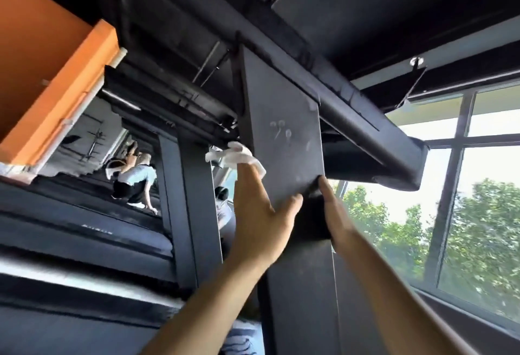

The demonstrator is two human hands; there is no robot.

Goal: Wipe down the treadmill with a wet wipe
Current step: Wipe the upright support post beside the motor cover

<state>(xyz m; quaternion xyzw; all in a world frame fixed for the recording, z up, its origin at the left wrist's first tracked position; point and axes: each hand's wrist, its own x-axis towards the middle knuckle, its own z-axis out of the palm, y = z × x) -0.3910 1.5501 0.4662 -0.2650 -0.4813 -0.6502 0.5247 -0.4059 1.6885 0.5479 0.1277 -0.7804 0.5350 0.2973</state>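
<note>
The left hand reached up and gripped a bunched white wet wipe under its fingertips, holding it against the left edge of a dark, flat treadmill panel. Its thumb lay across the panel's lower front face. Just to the right of it, the right hand met the panel's lower right corner, one digit stretched up along that edge. The rest of its fingers were hidden behind dark parts, so whether it was clasped or loose could not be told.

Above the two hands, the panel's face carried pale smudges like fingerprints. Above and to the right of the hands, a thick dark beam ran slantwise behind the panel.

Far to the right of the right hand was a large window with green trees outside. Well to the left of the left hand, a person crouched in the distance. High up on the left was an orange block.
</note>
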